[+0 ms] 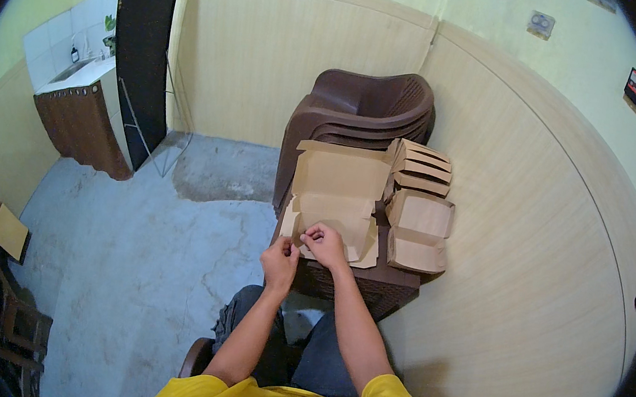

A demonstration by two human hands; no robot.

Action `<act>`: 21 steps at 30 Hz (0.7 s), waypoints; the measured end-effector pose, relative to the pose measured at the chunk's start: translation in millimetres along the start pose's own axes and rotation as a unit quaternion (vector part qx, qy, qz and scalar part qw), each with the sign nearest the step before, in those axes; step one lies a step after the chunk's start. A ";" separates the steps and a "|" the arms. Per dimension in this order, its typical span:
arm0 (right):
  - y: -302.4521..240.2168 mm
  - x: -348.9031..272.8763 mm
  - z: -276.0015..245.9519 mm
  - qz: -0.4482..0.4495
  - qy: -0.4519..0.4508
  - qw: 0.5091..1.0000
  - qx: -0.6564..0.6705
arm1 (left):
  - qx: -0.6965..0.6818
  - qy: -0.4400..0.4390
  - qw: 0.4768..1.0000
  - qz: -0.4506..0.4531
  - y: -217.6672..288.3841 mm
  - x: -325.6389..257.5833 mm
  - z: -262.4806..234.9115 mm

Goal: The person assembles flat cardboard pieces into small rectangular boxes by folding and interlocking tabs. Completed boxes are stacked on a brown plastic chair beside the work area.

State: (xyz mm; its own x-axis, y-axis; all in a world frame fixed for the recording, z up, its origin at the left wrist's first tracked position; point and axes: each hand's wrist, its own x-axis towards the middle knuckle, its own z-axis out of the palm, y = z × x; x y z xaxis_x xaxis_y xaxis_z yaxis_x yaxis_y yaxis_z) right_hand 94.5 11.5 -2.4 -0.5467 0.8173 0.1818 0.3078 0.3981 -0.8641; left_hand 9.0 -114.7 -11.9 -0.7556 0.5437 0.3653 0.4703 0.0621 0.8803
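A brown cardboard box (342, 171), partly folded with its lid panel laid back, rests in front of me on a dark brown plastic surface (380, 283). At the box's near left corner, my left hand (280, 263) is closed, its fingers curled at the side flap. Just right of it, my right hand (323, 245) pinches the cardboard near the same corner, over the box's inside. The fingertips partly hide the flap edge between them. Right of this box stands an open folded cardboard box (422, 213), and behind that several similar boxes (424, 163) are nested together.
Stacked brown plastic chairs (371, 99) stand behind the boxes, close to the panelled wall (533, 221). A black ironing board (144, 56) leans upright at the back left beside a curtained sink (87, 70). Dark wooden chairs (22, 322) stand at the far left.
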 end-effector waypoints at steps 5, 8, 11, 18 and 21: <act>-12.7 -10.8 7.6 -0.067 0.071 0.989 0.108 | -0.017 -0.042 0.996 0.081 6.8 -10.7 -2.5; -21.9 -15.6 6.3 -0.091 0.118 0.988 0.041 | -0.055 -0.076 0.989 0.114 2.2 -11.4 -3.2; -21.4 -21.4 3.8 -0.036 0.127 0.991 0.027 | -0.065 -0.077 0.994 0.030 -6.3 -2.3 -7.4; -18.6 -27.7 7.9 -0.097 0.086 0.990 0.059 | -0.204 0.016 0.975 -0.089 1.1 55.0 6.7; -20.7 -33.2 10.1 -0.096 0.067 0.991 0.065 | -0.199 -0.031 0.968 -0.150 1.4 67.1 3.3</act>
State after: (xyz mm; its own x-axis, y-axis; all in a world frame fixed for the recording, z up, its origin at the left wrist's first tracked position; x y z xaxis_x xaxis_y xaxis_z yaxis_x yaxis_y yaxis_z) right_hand 98.4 -28.1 4.7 -0.4753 0.7829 0.4014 0.1012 0.5019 -0.8590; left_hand -39.6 -75.4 12.9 -0.7970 0.6002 0.0670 0.0121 -0.0951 0.9954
